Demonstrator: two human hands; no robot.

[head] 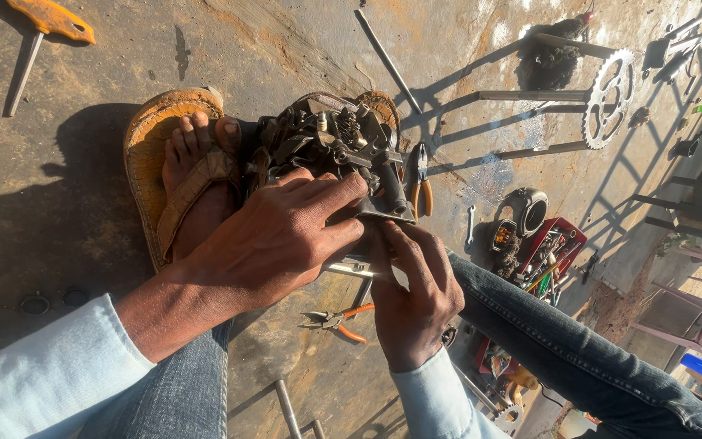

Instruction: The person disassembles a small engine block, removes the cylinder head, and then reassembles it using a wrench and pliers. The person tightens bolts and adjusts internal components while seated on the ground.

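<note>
A greasy metal engine assembly [335, 142] rests on the concrete ground, braced against my bare foot in a worn tan sandal [192, 162]. My left hand [278, 236] lies over its near side, fingers curled onto the metal casing. Just below it, my right hand [412, 301] grips the assembly's lower edge, thumb and fingers pressed on a flat plate. Both wrists show light blue sleeves, and my legs are in blue jeans.
Orange-handled pliers [335, 319] lie under my hands, and another pair [422, 183] lies beside the engine. A chain sprocket [608, 97], a long metal rod [387, 57], a small wrench [470, 223], a red tool tray [554, 248] and an orange-handled tool [42, 24] are scattered around.
</note>
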